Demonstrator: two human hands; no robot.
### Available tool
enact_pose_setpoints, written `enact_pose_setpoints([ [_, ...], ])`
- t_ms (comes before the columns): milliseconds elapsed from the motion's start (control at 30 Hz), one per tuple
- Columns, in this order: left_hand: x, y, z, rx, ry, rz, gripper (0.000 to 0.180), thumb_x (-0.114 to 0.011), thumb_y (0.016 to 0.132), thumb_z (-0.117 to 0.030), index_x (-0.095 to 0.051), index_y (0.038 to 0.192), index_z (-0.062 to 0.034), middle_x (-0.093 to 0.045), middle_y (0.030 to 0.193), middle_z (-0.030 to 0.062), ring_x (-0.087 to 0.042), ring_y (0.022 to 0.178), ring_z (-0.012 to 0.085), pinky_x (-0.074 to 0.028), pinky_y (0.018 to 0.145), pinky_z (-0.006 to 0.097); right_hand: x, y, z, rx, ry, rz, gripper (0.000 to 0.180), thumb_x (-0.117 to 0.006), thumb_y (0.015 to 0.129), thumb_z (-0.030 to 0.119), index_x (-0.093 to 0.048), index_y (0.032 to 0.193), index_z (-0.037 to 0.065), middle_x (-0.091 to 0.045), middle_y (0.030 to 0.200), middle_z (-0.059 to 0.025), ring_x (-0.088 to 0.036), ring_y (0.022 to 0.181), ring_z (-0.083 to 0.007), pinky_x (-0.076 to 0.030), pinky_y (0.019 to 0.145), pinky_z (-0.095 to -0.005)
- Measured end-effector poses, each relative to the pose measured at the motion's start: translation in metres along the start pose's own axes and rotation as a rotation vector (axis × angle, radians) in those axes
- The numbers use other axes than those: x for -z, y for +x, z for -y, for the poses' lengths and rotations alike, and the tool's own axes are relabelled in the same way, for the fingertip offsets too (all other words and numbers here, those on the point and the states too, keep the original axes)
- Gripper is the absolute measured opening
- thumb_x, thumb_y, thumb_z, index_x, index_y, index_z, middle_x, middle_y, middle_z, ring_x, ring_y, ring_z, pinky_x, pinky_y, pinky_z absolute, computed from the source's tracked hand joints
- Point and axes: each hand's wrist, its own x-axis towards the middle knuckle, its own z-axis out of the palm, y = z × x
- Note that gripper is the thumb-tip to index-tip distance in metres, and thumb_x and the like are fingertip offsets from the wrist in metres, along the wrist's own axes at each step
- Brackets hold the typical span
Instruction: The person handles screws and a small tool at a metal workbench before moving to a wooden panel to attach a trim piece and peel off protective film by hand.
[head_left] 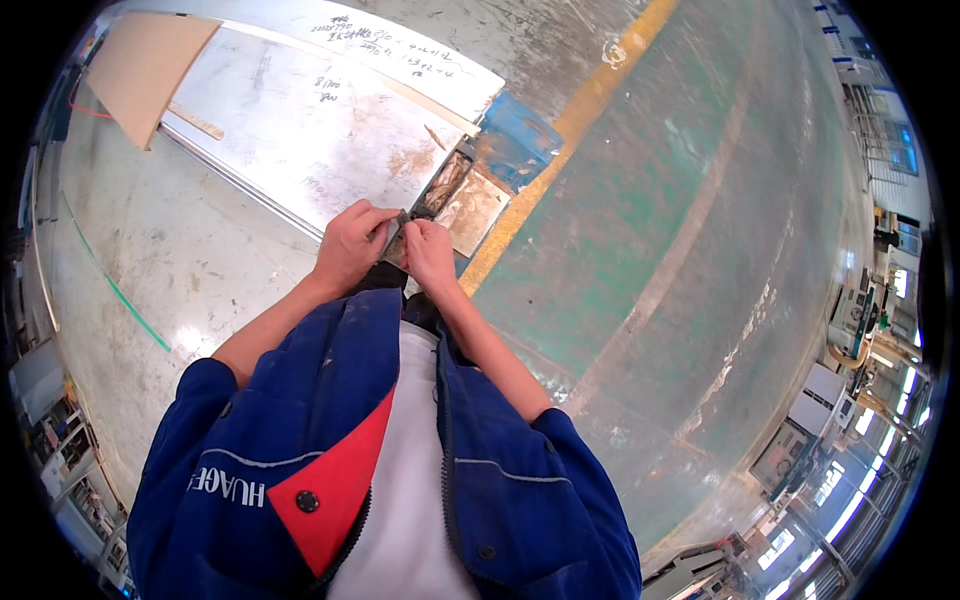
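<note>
Left hand (350, 245): thumb and index finger pinch a small dark piece (402, 216); its full outline is concealed. Right hand (430, 255): fingers curled at the same piece; the hand hides the fingertips, so whether they grip it cannot be determined. The piece sits between both hands, beside the near end of the white board (300, 110), at 11 o'clock. At 3 o'clock: stained panel (475, 215), partly covered by the right hand. At 10 o'clock: tan sheet (150, 60), overlapping the board. At 4 o'clock: machinery (800, 430), distorted near the rim.
</note>
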Motion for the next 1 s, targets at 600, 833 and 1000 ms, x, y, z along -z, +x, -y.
enact_pose_setpoints([
  [600, 0.002, 0.007, 0.018, 0.048, -0.047, -0.035, 0.023, -0.070, 0.094, -0.003, -0.080, 0.114, -0.0066, -0.064, 0.084, 0.0135, -0.066, 0.076, 0.0337, -0.053, 0.067, 0.040, -0.013, -0.008, 0.006, -0.010, 0.086, -0.024, 0.039, -0.048, 0.103, 0.019, -0.059, 0.071, -0.001, -0.059, 0.057, -0.0100, -0.059, 0.048, -0.0196, -0.048, 0.050, -0.0372],
  [833, 0.000, -0.010, -0.004, -0.042, 0.048, -0.001, 0.023, -0.073, 0.092, -0.002, -0.080, 0.113, -0.0084, -0.063, 0.083, 0.0112, -0.066, 0.073, 0.0313, -0.054, 0.065, 0.041, -0.015, -0.003, -0.004, -0.058, 0.218, -0.055, 0.034, -0.049, 0.105, 0.019, -0.061, 0.079, 0.000, -0.059, 0.061, -0.0065, -0.059, 0.050, -0.0161, -0.047, 0.050, -0.0341],
  [1000, -0.002, -0.005, 0.006, -0.076, 0.138, 0.007, 0.022, -0.073, 0.092, -0.003, -0.080, 0.112, -0.0090, -0.061, 0.084, 0.0111, -0.066, 0.074, 0.0317, -0.054, 0.066, 0.041, -0.020, -0.006, -0.001, -0.180, 0.374, -0.017, 0.030, -0.052, 0.106, 0.021, -0.059, 0.081, 0.006, -0.053, 0.063, -0.0015, -0.055, 0.052, -0.0135, -0.043, 0.048, -0.0286],
])
